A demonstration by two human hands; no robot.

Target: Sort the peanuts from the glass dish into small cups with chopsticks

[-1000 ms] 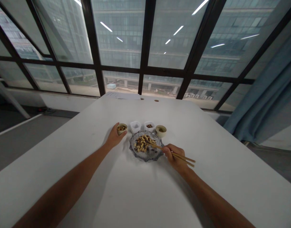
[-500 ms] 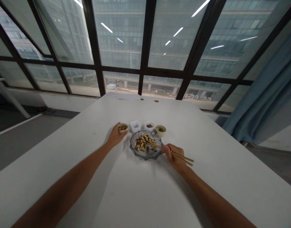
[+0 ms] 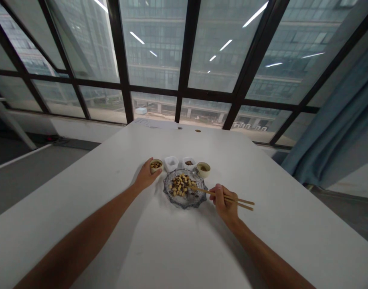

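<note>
Chopsticks (image 3: 203, 191): likely light, stiff; right hand (image 3: 226, 207) closed mid-shaft. Small cup (image 3: 156, 169): probably breakable, best side-held; left hand (image 3: 145, 176) curled round it.

Left of the dish (image 3: 185, 202), a cup (image 3: 154, 170) is partly covered by the left hand (image 3: 146, 175). Inside the dish, the chopsticks' (image 3: 202, 190) tips are lost among the nuts (image 3: 179, 184); to its right, their middle is hidden by the right hand (image 3: 225, 202). Beyond it, marks on the paper (image 3: 160, 124) are too faint to be read. Far right of it, the curtain (image 3: 337, 124) is cut off; on its near side, both forearms (image 3: 104, 224) are cropped.
</note>
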